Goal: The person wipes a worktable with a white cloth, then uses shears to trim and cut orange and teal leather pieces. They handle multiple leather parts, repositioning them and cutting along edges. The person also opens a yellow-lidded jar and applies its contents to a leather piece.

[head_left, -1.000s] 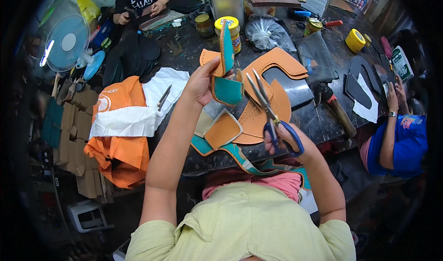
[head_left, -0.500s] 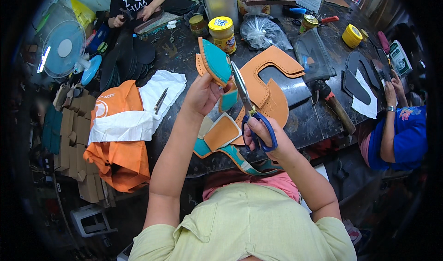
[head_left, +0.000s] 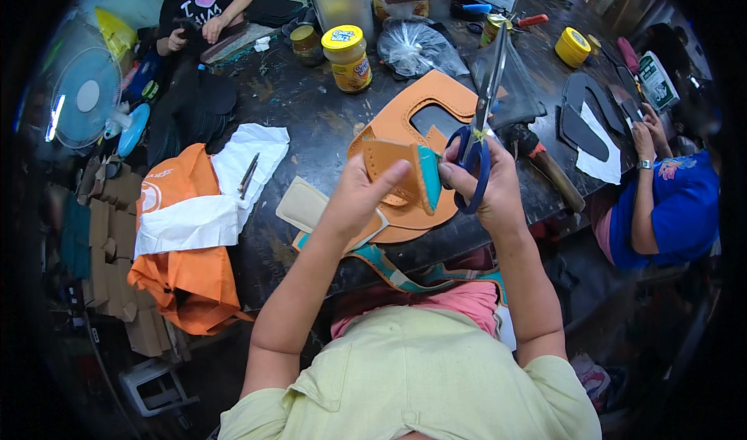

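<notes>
My left hand [head_left: 358,199] is closed on a tan leather piece [head_left: 387,160] with a row of punched holes; a teal lining shows at its right edge. In my right hand [head_left: 498,191] are scissors [head_left: 472,168] with dark blue handles, their blades pointing up and away from the leather. The right fingertips come up against the teal edge of the piece. Under my hands lie larger orange-tan leather cutouts [head_left: 436,86] with punched edges. A teal-and-tan strap [head_left: 408,282] trails along the table's near edge, beside a pale beige panel [head_left: 305,203].
At left an orange cloth bag [head_left: 194,284] and white cloth [head_left: 261,140] hold thin metal tools [head_left: 249,175]. A hammer [head_left: 556,175] lies right. Yellow-lidded jar [head_left: 347,59], plastic bag [head_left: 420,47] and black soles [head_left: 580,117] stand farther off. Two people work nearby.
The leather piece has come down and turned, so its tan side shows instead of the teal one. My right hand has risen to the right, swinging the scissors away from the leather.
</notes>
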### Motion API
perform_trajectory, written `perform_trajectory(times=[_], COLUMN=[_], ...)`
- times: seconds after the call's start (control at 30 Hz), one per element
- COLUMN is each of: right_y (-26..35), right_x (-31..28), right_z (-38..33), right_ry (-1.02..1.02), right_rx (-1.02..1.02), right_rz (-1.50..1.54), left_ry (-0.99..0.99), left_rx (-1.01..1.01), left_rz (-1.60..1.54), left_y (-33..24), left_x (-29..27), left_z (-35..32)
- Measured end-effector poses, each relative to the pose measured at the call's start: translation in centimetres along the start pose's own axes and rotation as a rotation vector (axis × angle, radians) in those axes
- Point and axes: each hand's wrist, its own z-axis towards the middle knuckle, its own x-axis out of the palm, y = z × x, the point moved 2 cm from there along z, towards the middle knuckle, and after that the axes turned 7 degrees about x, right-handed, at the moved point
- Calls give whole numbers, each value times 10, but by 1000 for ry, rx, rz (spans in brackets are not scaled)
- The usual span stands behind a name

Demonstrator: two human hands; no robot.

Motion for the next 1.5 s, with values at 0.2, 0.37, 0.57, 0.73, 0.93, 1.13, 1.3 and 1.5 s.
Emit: perform_trajectory(times=[0.2, 0.37, 0.57, 0.73, 0.93, 1.13, 1.3, 1.5], right_y=[8, 12, 3, -2, -18, -11, -8, -9], right_x=[-11, -15, -28, -56, -56, -44, -39, -38], right_z=[-17, -20, -30, -51, -69, -66, -63, -62], right_ry=[58, 51, 7, 287, 431, 361, 341, 300], right_rx=[25, 54, 59, 218, 203, 146, 194, 190], right_rz=[-208, -91, -65, -157, -383, -503, -521, -529], left_ry=[364, 596, 389, 294, 267, 230, 216, 223], left_rx=[198, -17, -189, -132, -119, -87, -76, -91], left_rz=[415, 496, 254, 252, 296, 348, 344, 351], left_y=[-42, -49, -37, -49, -48, -53, -54, -55], left_x=[-10, -2, 7, -3, -1, -4, -6, -8], left_z=[9, 20, 14, 10, 9, 5, 3, 3])
